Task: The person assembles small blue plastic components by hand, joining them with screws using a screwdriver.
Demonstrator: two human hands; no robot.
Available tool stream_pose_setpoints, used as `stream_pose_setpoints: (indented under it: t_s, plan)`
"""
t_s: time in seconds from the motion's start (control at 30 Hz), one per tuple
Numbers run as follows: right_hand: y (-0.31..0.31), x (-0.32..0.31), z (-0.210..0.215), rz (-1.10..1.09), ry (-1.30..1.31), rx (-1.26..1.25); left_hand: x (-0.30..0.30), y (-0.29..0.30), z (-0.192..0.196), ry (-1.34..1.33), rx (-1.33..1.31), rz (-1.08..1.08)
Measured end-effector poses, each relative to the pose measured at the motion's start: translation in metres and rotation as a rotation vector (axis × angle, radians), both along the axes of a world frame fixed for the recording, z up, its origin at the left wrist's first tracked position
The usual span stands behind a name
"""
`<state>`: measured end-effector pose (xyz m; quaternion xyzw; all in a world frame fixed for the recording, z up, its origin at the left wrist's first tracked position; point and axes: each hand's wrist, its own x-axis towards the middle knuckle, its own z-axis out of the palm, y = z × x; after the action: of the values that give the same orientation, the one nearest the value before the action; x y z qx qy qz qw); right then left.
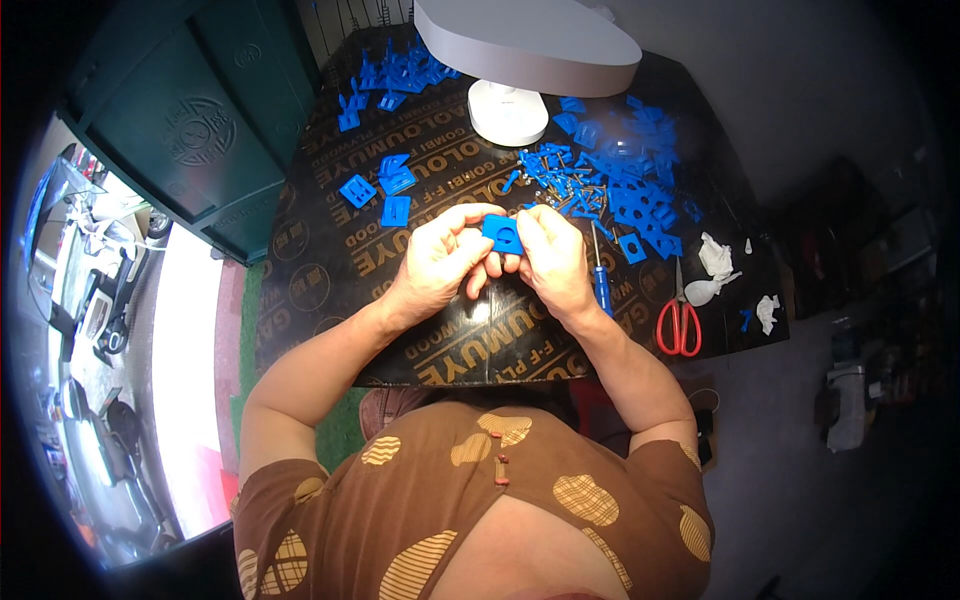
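Over the near middle of the dark table, a square blue plastic plate (502, 236) with a round opening is held between both hands. My left hand (440, 256) pinches its left edge with thumb and fingers. On the other side, my right hand (552, 258) grips the plate's right edge, its fingers closed. What lies behind the plate is hidden by the fingers. Just beyond the hands is a heap of small blue parts and metal screws (568, 182). Left of them lie several blue plates, one of them a slotted blue plate (396, 211).
A white lamp (507, 112) stands at the table's far middle. Blue pieces (405, 68) are piled far left, more blue plates (640, 165) far right. To the right lie a blue-handled screwdriver (602, 288), red-handled scissors (679, 328) and crumpled white tissue (716, 256). A green metal door (190, 110) stands left.
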<state>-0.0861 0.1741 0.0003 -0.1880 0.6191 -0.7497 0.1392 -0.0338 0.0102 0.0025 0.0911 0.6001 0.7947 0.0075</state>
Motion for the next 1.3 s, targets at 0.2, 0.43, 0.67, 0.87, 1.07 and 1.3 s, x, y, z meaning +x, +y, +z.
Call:
stream_pose_setpoints:
  t_s: [0.2,0.43,0.67,0.87,1.07,1.3]
  plan:
    - [-0.006,0.000,-0.009,-0.088,0.140,0.078,0.001,0.002,-0.003,-0.021,0.009,0.039]
    - [-0.006,0.001,-0.008,-0.139,0.230,0.198,0.002,0.001,-0.006,-0.048,0.009,0.053]
    - [-0.007,0.000,-0.005,-0.133,0.150,0.203,-0.006,-0.004,-0.014,-0.062,0.143,-0.026]
    - [-0.006,-0.001,-0.003,-0.126,0.077,0.201,-0.006,-0.006,-0.016,-0.036,0.173,-0.073]
    - [-0.005,-0.001,-0.003,-0.117,0.084,0.184,-0.007,-0.005,-0.016,-0.029,0.187,-0.069]
    - [-0.007,0.005,0.000,-0.152,0.217,0.241,-0.002,-0.001,-0.009,-0.051,-0.040,0.046]
